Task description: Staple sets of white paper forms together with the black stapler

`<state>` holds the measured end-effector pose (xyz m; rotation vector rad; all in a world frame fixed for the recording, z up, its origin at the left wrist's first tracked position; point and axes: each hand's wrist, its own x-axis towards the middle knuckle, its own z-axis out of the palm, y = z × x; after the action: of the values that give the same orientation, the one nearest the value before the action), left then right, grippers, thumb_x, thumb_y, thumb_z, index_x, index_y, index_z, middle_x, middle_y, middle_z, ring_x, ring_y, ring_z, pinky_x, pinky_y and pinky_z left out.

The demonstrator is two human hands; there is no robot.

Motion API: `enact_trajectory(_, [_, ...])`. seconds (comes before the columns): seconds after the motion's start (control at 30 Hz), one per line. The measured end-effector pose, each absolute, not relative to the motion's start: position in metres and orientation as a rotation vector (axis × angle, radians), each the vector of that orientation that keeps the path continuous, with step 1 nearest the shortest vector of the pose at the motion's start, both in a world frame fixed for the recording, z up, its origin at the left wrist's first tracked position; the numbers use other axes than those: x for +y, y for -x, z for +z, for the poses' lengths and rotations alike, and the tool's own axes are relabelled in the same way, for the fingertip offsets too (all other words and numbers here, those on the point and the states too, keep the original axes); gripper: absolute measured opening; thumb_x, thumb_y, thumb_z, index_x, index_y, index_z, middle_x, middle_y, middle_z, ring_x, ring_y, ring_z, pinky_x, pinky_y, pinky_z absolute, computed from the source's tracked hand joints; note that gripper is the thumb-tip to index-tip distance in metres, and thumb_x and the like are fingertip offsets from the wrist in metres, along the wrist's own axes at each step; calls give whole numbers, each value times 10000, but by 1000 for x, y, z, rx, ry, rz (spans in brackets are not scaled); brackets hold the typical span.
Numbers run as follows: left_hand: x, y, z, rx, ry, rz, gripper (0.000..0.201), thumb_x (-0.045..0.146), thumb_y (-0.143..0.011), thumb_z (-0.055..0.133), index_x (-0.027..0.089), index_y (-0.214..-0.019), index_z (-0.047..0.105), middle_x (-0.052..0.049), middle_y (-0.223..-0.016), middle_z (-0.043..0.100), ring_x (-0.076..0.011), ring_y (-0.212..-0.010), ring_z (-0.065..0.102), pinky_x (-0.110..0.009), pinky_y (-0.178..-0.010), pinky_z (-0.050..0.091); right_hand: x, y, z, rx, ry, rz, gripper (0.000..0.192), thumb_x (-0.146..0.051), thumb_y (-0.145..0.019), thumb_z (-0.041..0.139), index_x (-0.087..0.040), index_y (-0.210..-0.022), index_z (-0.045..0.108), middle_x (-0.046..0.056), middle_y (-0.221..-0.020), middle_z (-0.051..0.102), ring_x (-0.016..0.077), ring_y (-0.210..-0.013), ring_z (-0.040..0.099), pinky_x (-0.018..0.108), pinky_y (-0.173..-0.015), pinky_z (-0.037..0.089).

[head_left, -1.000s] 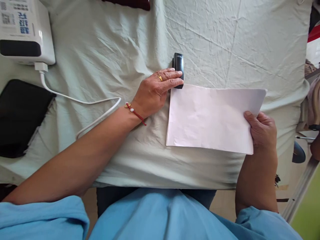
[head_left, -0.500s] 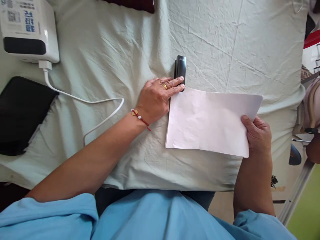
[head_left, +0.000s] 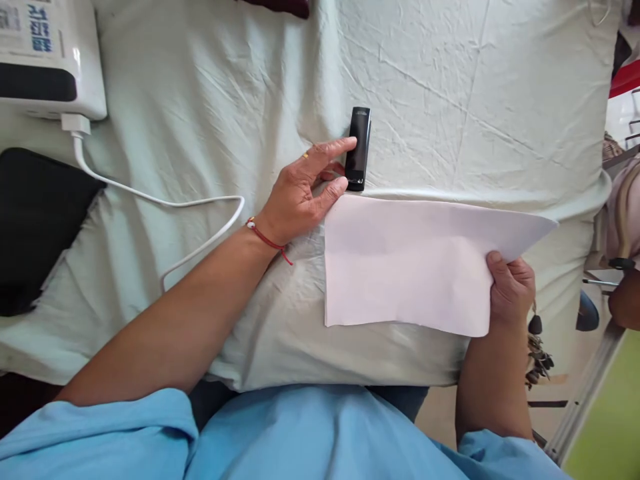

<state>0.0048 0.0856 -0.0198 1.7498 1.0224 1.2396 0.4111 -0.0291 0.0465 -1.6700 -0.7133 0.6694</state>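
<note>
A black stapler (head_left: 359, 148) lies lengthwise on the cloth-covered table, just beyond the top left corner of some white paper sheets (head_left: 400, 267). My left hand (head_left: 305, 193) is open beside it, thumb and index finger spread. The index fingertip rests on the stapler's top, and the thumb tip is by its near end, close to the paper's corner. Some of the other fingers are hidden beneath the hand. At the right edge of the sheets, my right hand (head_left: 513, 287) grips them with the thumb on top; its fingers are underneath, and the paper's far right corner bends upward.
On the left stand a white device (head_left: 90, 60) with a white cable (head_left: 165, 202) and a black flat item (head_left: 40, 233). A dark red object (head_left: 285, 5) shows at the far edge. Keys (head_left: 537, 357) hang at the table's right side.
My left hand has lifted from across the stapler and spread its fingers. The sheets have slid toward me, away from the stapler, with my right hand still holding them.
</note>
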Motion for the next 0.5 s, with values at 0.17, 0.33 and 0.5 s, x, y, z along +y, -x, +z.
enact_trajectory(0.17, [90,-3,-26,1106,-1585,1304,609,880,-1216,621,309,-1293,818,-106,-1234,833,-284,-1110,874,-404,-891,742,-21,-403,25,-700,1565,653,463,-527,-631,1173,-223,-845,896,36,-914,918,200,-903,841,332,-887,759])
enact_trajectory(0.33, [84,-6,-15,1046,-1558,1164,606,864,-1077,870,282,-1207,762,-32,-1009,799,-181,-775,727,-325,-627,539,-19,-403,17,-708,1513,607,433,-522,-709,1113,-209,-922,901,74,-1045,938,255,-1101,894,416,-1128,762])
enact_trajectory(0.5, [80,0,4,1012,-1727,921,421,648,-1115,782,263,-961,712,-26,-858,742,-210,-778,649,-381,-706,512,-17,-398,18,-726,1540,566,434,-531,-709,1106,-213,-894,874,96,-1036,926,309,-1229,878,476,-1216,728])
